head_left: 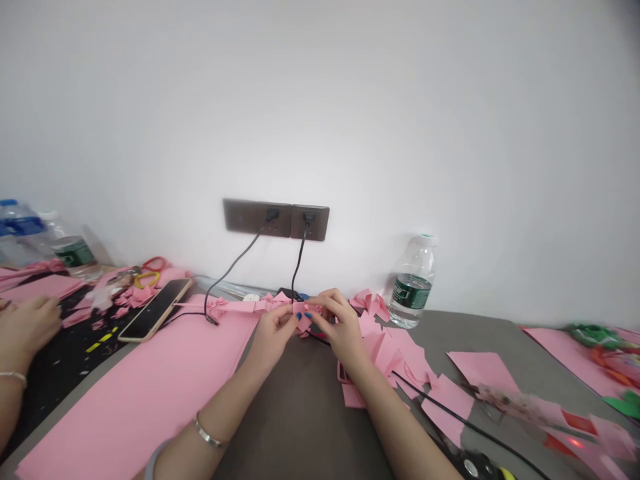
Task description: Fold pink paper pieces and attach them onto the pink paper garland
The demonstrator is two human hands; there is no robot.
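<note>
Between both hands, near the middle of the table, is a small piece of pink paper [299, 309]. My left hand [277, 333] pinches its left side between thumb and fingers. My right hand [341, 325] grips the right side, with thumb and index fingertip close to the left thumb. Blue nail polish shows on the thumbs. The fold or shape of the little piece is too small to make out. Beneath and behind the hands lie more pink scraps, and a large pink sheet [165, 400] is spread to the left of my left forearm.
A phone [156, 310] rests on the large sheet's upper edge. A water bottle [413, 283] stands by the wall at right. Cut pink squares [450, 407] and a black cable [465, 421] lie on the right. Another person's hand [30, 333] is at far left, near scissors [148, 275].
</note>
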